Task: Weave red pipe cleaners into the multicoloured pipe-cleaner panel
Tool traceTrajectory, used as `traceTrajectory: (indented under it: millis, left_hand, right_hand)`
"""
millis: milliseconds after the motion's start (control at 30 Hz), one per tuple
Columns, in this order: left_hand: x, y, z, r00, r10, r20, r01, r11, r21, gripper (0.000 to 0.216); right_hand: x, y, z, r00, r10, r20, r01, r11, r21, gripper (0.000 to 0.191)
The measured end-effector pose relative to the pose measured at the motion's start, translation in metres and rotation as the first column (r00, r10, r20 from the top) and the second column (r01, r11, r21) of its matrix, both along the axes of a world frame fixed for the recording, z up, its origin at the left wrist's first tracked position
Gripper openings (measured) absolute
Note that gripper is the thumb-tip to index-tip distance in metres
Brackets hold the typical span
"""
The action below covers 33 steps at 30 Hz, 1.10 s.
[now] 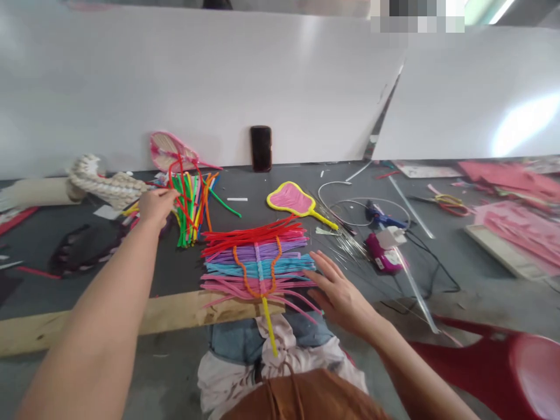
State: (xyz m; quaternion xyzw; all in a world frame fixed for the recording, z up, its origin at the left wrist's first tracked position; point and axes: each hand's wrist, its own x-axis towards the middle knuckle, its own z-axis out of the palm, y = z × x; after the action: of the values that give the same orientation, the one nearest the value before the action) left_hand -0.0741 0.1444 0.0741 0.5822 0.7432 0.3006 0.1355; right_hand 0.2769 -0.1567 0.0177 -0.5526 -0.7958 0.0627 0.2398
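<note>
My left hand reaches to the upright-fanned bundle of multicoloured pipe cleaners, its fingertips pinched on a red pipe cleaner at the bundle's left side. In front of me lie rows of pipe cleaners in red, purple, blue and pink. Across the rows rests an orange bent piece around a central stem, with a yellow stem sticking out towards my lap. At the rows' right ends, my right hand is open, fingers stretched and close to the blue and pink tips.
A pink fan shape with yellow edging lies behind the rows; a phone leans on the white board. Wires, a glue gun, a purple box and scissors lie right. A red chair stands at lower right.
</note>
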Motion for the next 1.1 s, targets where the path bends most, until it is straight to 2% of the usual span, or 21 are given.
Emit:
traceTrajectory:
  millis: [67,167,267,333,433,467,500,533,567,633,700,767,867,933,1000,1033,1067,1100]
  left_hand:
    - [0.0,0.001,0.014,0.996,0.04,0.083,-0.049,0.993,0.107,0.021]
    - [0.006,-0.001,0.046,0.988,0.056,0.142,-0.094,0.956,0.276,0.039]
    - [0.016,-0.016,0.075,0.998,-0.004,0.068,-0.028,0.884,0.467,0.045]
    - [0.026,-0.034,0.08,0.993,-0.101,-0.066,0.12,0.865,0.486,0.039]
    - [0.047,-0.068,0.062,0.897,-0.347,-0.273,0.428,0.835,0.346,0.022]
    - [0.055,-0.08,0.051,0.833,-0.444,-0.33,0.534,0.799,0.274,0.018]
    - [0.064,-0.092,0.04,0.716,-0.544,-0.437,0.657,0.737,0.161,0.02]
    - [0.072,-0.104,0.029,0.624,-0.591,-0.511,0.723,0.686,0.089,0.022]
    - [0.079,-0.114,0.019,0.545,-0.628,-0.556,0.772,0.634,0.041,0.025]
    - [0.091,-0.131,0.006,0.451,-0.667,-0.593,0.844,0.535,0.04,0.03]
    - [0.096,-0.141,-0.001,0.409,-0.665,-0.625,0.882,0.463,0.085,0.032]
    - [0.091,-0.141,-0.003,0.4,-0.642,-0.654,0.894,0.432,0.122,0.033]
    - [0.066,-0.129,-0.004,0.407,-0.624,-0.667,0.885,0.451,0.119,0.032]
    - [0.044,-0.117,-0.006,0.415,-0.615,-0.671,0.861,0.503,0.072,0.031]
    - [0.028,-0.108,-0.007,0.493,-0.535,-0.687,0.786,0.612,0.088,0.031]
    - [0.024,-0.105,-0.007,0.564,-0.458,-0.687,0.727,0.67,0.15,0.03]
    - [0.024,-0.105,-0.007,0.633,-0.393,-0.667,0.675,0.702,0.228,0.03]
    - [0.027,-0.106,-0.006,0.674,-0.372,-0.638,0.656,0.698,0.287,0.032]
  right_hand:
    - [-0.001,0.006,0.001,0.999,0.031,-0.007,-0.031,0.999,0.024,0.034]
    - [-0.001,0.016,0.011,0.995,0.093,-0.027,-0.09,0.99,0.111,0.032]
    - [0.002,0.025,0.032,0.994,0.093,-0.061,-0.077,0.973,0.216,0.035]
    - [0.003,0.032,0.048,0.995,0.043,-0.09,-0.016,0.96,0.278,0.04]
    - [-0.002,0.046,0.069,0.992,0.006,-0.128,0.041,0.933,0.358,0.042]
    - [-0.006,0.053,0.073,0.991,0.019,-0.13,0.031,0.927,0.374,0.041]
    - [-0.012,0.061,0.075,0.991,0.042,-0.123,0.008,0.925,0.38,0.039]
    - [-0.018,0.069,0.075,0.991,0.07,-0.11,-0.024,0.928,0.373,0.038]
    - [-0.026,0.078,0.074,0.99,0.103,-0.095,-0.064,0.934,0.35,0.037]
    - [-0.043,0.095,0.066,0.983,0.169,-0.069,-0.143,0.949,0.281,0.037]
    - [-0.058,0.107,0.056,0.977,0.202,-0.063,-0.183,0.958,0.222,0.038]
    - [-0.066,0.112,0.048,0.982,0.178,-0.068,-0.164,0.971,0.176,0.038]
    - [-0.062,0.108,0.042,0.997,0.076,-0.021,-0.072,0.985,0.157,0.036]
    - [-0.049,0.102,0.043,1.0,-0.002,0.029,-0.003,0.985,0.17,0.034]
    - [-0.034,0.095,0.044,0.994,-0.089,0.06,0.077,0.982,0.174,0.032]
    - [-0.028,0.092,0.045,0.989,-0.132,0.071,0.119,0.978,0.172,0.031]
    - [-0.023,0.09,0.046,0.982,-0.171,0.079,0.156,0.974,0.167,0.031]
    - [-0.019,0.088,0.047,0.977,-0.196,0.085,0.18,0.97,0.165,0.03]
